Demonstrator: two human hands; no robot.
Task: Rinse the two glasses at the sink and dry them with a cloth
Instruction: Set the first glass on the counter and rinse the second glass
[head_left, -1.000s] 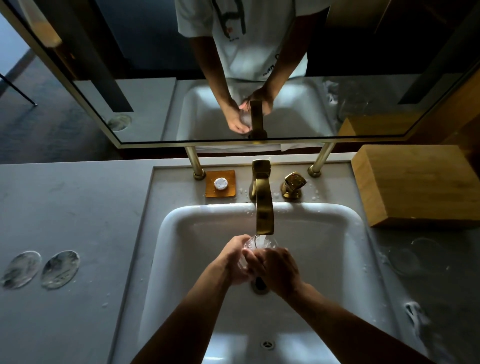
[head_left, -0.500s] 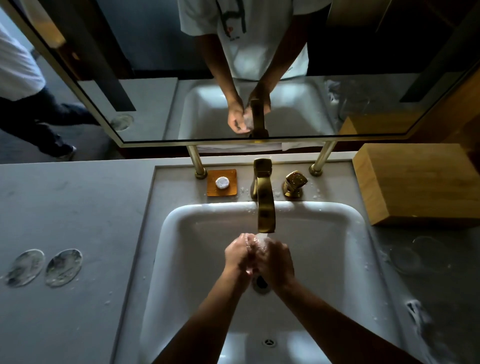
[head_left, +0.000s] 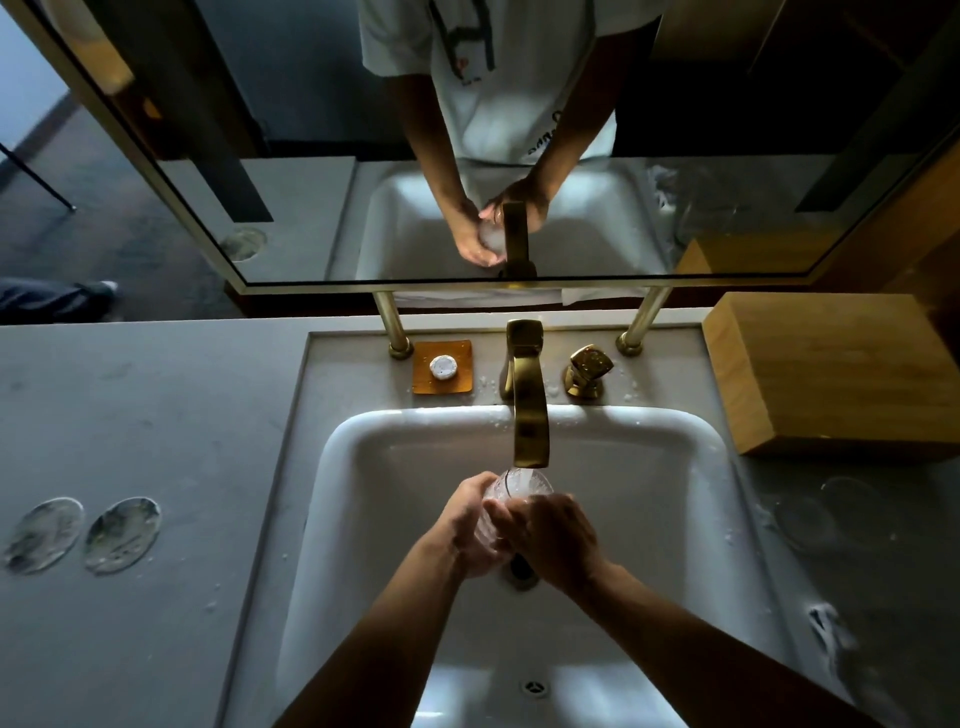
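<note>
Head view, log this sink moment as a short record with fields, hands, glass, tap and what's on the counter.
left hand: left hand grips the clear ribbed drinking glass
right hand: right hand curls round the same glass
tap: brass faucet spout directly above the glass mouth
basin: white rectangular sink
counter right: wooden block
counter back: amber soap dish

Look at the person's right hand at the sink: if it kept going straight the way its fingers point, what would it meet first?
The right hand points left, toward the left hand. Its fingers already touch the glass held between them, so the glass comes first, with the left hand just behind it.
</note>
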